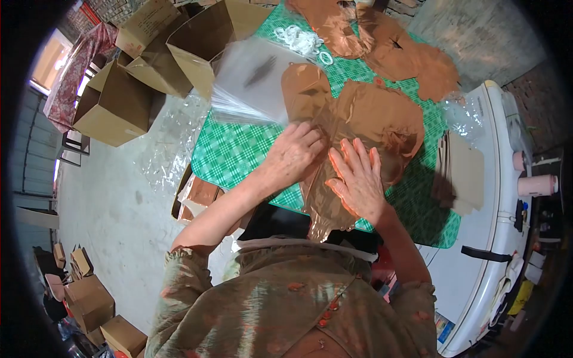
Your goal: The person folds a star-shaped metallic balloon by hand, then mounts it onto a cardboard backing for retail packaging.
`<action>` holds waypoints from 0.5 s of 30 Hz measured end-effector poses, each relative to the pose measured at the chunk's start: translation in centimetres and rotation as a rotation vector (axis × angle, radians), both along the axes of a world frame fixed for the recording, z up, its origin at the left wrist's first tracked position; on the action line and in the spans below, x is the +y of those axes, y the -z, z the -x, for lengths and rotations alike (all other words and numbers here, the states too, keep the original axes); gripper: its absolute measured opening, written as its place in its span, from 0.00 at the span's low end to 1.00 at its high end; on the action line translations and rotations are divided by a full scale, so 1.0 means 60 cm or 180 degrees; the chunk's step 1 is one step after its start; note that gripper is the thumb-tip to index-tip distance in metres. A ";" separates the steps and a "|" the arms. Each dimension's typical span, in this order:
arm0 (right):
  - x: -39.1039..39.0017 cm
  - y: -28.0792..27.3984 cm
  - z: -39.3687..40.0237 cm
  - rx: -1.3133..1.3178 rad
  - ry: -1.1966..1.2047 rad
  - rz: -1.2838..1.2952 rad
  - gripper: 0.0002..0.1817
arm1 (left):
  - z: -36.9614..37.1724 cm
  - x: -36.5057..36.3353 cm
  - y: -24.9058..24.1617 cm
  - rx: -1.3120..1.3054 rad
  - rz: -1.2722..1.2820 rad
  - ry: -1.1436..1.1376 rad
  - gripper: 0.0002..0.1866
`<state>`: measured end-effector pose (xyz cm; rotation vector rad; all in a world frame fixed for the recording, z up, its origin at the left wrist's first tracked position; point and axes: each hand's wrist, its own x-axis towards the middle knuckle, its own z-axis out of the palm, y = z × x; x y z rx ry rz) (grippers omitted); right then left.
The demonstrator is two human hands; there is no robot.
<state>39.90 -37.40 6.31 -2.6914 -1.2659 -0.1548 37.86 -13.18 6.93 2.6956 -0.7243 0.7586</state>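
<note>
A shiny brown foil balloon (377, 110), flat and wrinkled, lies on the green checked tabletop in front of me. My left hand (296, 152) has its fingers curled down at the balloon's left part, closed on the foil; its fingertips are partly hidden. Flat on the middle of the same foil rests my right hand (361, 179), fingers extended, holding nothing. The balloon's narrow lower end hangs at the table's near edge. Just beyond my left hand is a stack of clear plastic bags (248, 83).
More brown foil balloons (394, 51) spread across the far side. White rings or coils (298, 40) sit in a heap at the back. Beige card sheets (467, 170) lie at right, beside a white appliance (492, 173). Open cardboard boxes (113, 104) stand at left.
</note>
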 end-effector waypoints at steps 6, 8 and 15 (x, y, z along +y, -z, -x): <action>-0.001 0.004 -0.002 0.0045 0.0013 0.0037 0.39 | -0.003 0.002 0.017 0.0384 0.0088 0.0001 0.19; -0.002 0.003 -0.001 0.0060 0.0029 0.0053 0.39 | -0.003 0.002 0.017 0.0412 0.0225 0.0008 0.19; -0.002 0.003 0.000 0.0112 0.0048 0.0067 0.39 | -0.005 0.001 0.020 0.0429 0.0470 0.0013 0.19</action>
